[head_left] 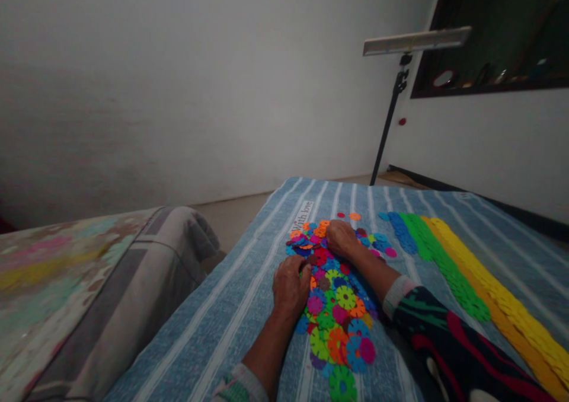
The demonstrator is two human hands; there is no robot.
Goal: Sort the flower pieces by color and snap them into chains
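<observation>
A pile of flat, notched plastic discs in many colours lies on a blue striped cloth. My left hand rests at the pile's left edge, fingers curled down onto the discs. My right hand sits at the pile's far end, fingers curled over the discs there. What either hand grips is hidden under the fingers. To the right, sorted discs lie in long rows: blue, green and yellow.
A grey and patterned blanket lies folded at the left of the cloth. A light bar on a black stand is in the far corner by the white wall. A dark shelf recess is at the upper right.
</observation>
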